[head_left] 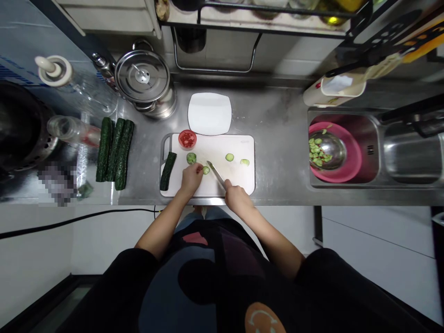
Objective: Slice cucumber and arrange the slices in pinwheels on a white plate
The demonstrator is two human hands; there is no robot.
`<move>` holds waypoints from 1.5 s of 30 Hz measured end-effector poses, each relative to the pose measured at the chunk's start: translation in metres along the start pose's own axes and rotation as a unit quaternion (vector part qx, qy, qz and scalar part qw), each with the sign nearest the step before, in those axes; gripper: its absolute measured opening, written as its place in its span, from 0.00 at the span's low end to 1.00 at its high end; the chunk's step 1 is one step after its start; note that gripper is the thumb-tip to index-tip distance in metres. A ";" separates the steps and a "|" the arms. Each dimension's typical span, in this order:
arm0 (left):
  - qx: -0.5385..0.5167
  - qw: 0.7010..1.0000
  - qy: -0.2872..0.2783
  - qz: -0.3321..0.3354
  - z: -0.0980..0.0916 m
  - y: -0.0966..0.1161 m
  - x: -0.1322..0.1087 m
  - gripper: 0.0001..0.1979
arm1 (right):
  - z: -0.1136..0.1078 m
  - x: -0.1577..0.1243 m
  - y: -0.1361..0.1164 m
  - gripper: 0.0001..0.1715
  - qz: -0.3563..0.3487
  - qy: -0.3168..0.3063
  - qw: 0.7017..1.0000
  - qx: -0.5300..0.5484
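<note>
A white cutting board (236,178) lies on the steel counter in front of me. My left hand (191,176) is curled, its fingertips pinching a small cucumber piece (206,170) on the board. My right hand (236,196) grips a knife (215,172) whose blade points up-left toward that piece. A cut cucumber stub (191,158) and a tomato half (187,139) sit near the board's upper left. A dark cucumber length (168,170) lies along the board's left edge. Two cucumber slices (229,157) rest further right on the board.
Three whole cucumbers (114,153) lie left of the board. A white plate (209,114) sits behind it, beside a lidded steel pot (144,81). The sink at right holds a pink basin (350,169) with a steel bowl (328,150) of cucumber slices. Bottles stand far left.
</note>
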State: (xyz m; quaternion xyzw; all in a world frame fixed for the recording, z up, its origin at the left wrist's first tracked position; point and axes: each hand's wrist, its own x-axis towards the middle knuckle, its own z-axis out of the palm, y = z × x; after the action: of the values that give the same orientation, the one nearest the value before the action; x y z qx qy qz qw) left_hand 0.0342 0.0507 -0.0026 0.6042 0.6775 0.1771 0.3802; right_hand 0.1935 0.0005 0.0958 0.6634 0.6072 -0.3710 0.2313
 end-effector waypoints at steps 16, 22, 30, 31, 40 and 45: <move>-0.089 0.985 0.027 -0.145 0.007 0.008 -0.004 0.05 | 0.013 -0.012 -0.003 0.23 -0.011 -0.018 1.000 -0.001; 0.007 0.997 0.026 -0.068 0.006 0.008 -0.009 0.07 | 0.009 -0.013 -0.004 0.23 -0.006 -0.026 1.000 -0.009; 0.079 0.996 0.009 -0.032 0.006 0.004 -0.008 0.09 | 0.010 -0.014 -0.007 0.23 -0.011 -0.031 0.999 -0.012; 0.078 0.996 0.008 -0.032 0.006 0.004 -0.008 0.09 | 0.011 -0.014 -0.006 0.23 -0.011 -0.030 0.999 -0.012; 0.059 0.997 -0.004 -0.041 0.003 0.006 -0.008 0.09 | 0.011 -0.011 -0.009 0.23 -0.013 -0.043 0.999 0.005; 0.053 0.998 -0.005 -0.041 0.003 0.007 -0.008 0.09 | 0.016 -0.008 -0.008 0.24 -0.026 -0.043 0.998 0.033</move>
State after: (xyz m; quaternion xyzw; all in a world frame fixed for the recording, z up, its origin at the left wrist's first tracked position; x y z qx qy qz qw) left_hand 0.0405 0.0442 0.0025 0.5965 0.7082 0.1223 0.3574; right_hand 0.1826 -0.0156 0.0926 0.6379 0.6017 -0.4245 0.2254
